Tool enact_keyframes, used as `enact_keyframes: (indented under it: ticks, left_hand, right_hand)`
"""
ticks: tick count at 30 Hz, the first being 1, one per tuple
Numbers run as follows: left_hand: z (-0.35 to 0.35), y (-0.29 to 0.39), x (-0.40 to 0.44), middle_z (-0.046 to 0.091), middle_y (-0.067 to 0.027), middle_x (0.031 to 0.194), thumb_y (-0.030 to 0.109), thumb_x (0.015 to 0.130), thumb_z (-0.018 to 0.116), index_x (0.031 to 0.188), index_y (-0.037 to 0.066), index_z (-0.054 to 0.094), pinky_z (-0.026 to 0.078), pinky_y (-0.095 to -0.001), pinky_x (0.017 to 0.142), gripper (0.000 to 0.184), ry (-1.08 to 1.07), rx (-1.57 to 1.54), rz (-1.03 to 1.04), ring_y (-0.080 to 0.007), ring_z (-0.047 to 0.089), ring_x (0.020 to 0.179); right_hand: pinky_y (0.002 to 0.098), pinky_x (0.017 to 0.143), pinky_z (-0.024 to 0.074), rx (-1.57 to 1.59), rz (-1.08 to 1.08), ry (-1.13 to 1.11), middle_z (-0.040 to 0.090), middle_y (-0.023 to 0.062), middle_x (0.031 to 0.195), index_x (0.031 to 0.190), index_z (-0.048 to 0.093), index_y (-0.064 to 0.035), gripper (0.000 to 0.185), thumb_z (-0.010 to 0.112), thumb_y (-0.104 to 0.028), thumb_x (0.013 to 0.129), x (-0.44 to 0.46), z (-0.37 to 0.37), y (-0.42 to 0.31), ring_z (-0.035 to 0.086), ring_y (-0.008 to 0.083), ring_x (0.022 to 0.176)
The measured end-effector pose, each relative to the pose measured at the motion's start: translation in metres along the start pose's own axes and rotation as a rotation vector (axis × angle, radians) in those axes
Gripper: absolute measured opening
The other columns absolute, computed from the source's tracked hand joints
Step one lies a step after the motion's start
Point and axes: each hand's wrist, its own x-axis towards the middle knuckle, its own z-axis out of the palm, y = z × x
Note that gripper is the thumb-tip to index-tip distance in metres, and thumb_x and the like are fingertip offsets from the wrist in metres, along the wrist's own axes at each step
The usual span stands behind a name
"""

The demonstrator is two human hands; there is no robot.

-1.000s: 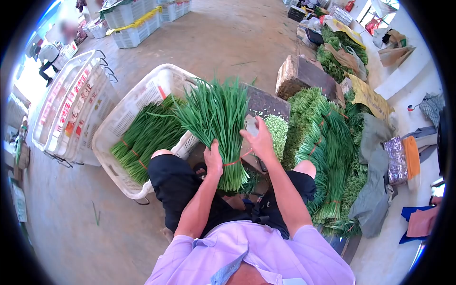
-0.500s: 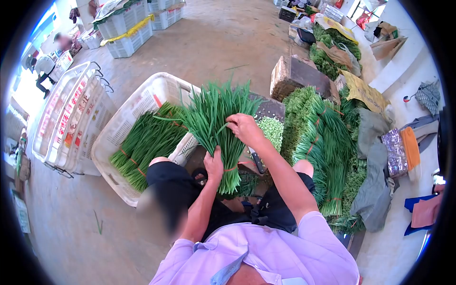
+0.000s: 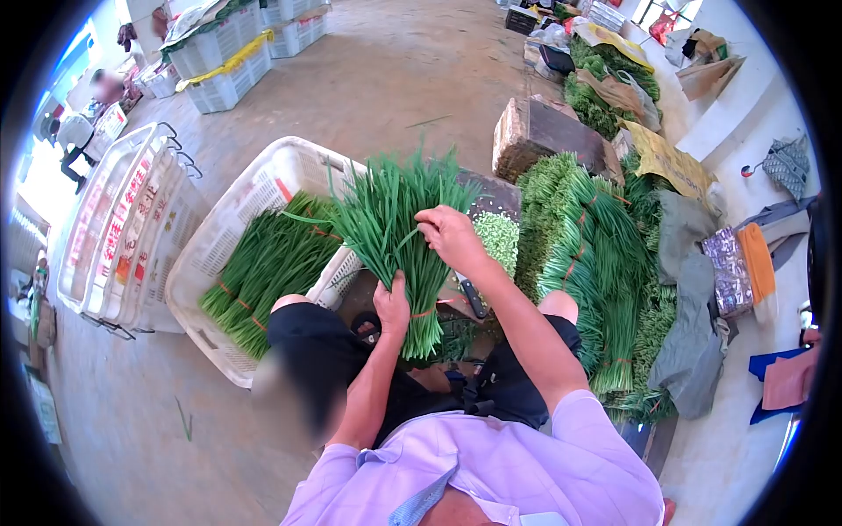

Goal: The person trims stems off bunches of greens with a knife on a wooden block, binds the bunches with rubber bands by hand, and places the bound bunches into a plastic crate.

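A large bunch of green chives (image 3: 399, 206) stands upright over my lap, tied near its pale lower ends with a red band (image 3: 424, 314). My left hand (image 3: 392, 302) is closed round the lower part of the bunch. At the bunch's right side, my right hand (image 3: 452, 238) pinches chive leaves between thumb and fingertips. Just beyond the right forearm lies a knife with a dark handle (image 3: 472, 296). Cut pale stem ends (image 3: 497, 244) are heaped on the board behind it.
On the left, a white plastic basket (image 3: 182, 279) holds banded chive bunches (image 3: 263, 272). Stacked white crates (image 3: 123, 228) stand farther left. To my right lie piled chives (image 3: 605, 272), with a wooden block (image 3: 548, 136) beyond. Other people (image 3: 72, 136) are at the far left.
The view has shifted slightly. Both hands keep nearly the same hold on the chives, with no other clear change.
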Motion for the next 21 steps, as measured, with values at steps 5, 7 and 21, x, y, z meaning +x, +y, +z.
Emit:
enact_keyframes:
  ticks: [5, 7, 21]
  left_hand:
    - [-0.002, 0.006, -0.002, 0.069, -0.0099, 0.105, 0.028, 0.098, 0.058, 0.117, -0.006, 0.064, 0.046, -0.0334, 0.089, 0.039, -0.025, 0.008, -0.02, -0.0176, 0.06, 0.096]
    - [-0.003, 0.0, -0.002, 0.069, -0.0099, 0.106, 0.027, 0.099, 0.058, 0.117, -0.006, 0.064, 0.046, -0.0334, 0.089, 0.039, -0.03, -0.021, -0.014, -0.0176, 0.06, 0.096]
    - [-0.008, 0.006, 0.012, 0.067, -0.0129, 0.118, 0.034, 0.1, 0.052, 0.129, -0.001, 0.057, 0.052, -0.0411, 0.092, 0.045, -0.138, -0.61, -0.44, -0.0256, 0.066, 0.101]
  right_hand:
    - [0.0453, 0.079, 0.0514, -0.155, -0.024, -0.073, 0.065, 0.0177, 0.086, 0.089, 0.067, -0.0001, 0.015, 0.067, -0.015, 0.087, 0.0, 0.003, -0.002, 0.064, 0.0372, 0.086]
    - [0.0452, 0.08, 0.0511, -0.144, 0.021, -0.059, 0.065, 0.0183, 0.086, 0.09, 0.067, 0.0004, 0.016, 0.068, -0.015, 0.087, 0.0, 0.005, -0.002, 0.064, 0.0376, 0.087]
    - [0.0228, 0.07, 0.0515, 1.063, 0.468, -0.41, 0.065, 0.0059, 0.094, 0.108, 0.062, -0.0038, 0.025, 0.068, -0.025, 0.096, -0.07, -0.064, 0.03, 0.063, 0.0097, 0.08]
